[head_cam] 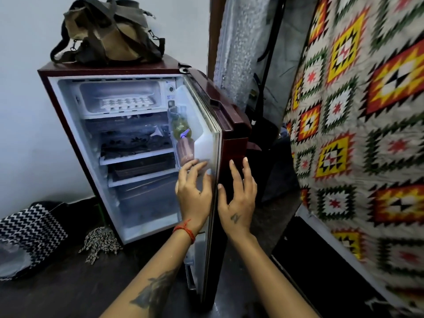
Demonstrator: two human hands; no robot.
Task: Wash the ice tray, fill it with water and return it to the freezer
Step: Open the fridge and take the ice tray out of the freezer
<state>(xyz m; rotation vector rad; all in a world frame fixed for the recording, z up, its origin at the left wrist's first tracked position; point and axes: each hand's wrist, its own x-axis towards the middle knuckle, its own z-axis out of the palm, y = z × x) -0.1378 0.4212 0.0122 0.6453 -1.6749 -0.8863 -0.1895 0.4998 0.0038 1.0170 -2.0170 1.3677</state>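
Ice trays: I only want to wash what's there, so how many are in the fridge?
1: a white ice tray lies in the freezer compartment at the top. Others behind it could be hidden.

The patterned blanket on the right is smeared by motion blur. The door-shelf bottles are too hazy to identify. The left hand hides part of the fridge door's inner side. Both forearms run off the bottom edge.
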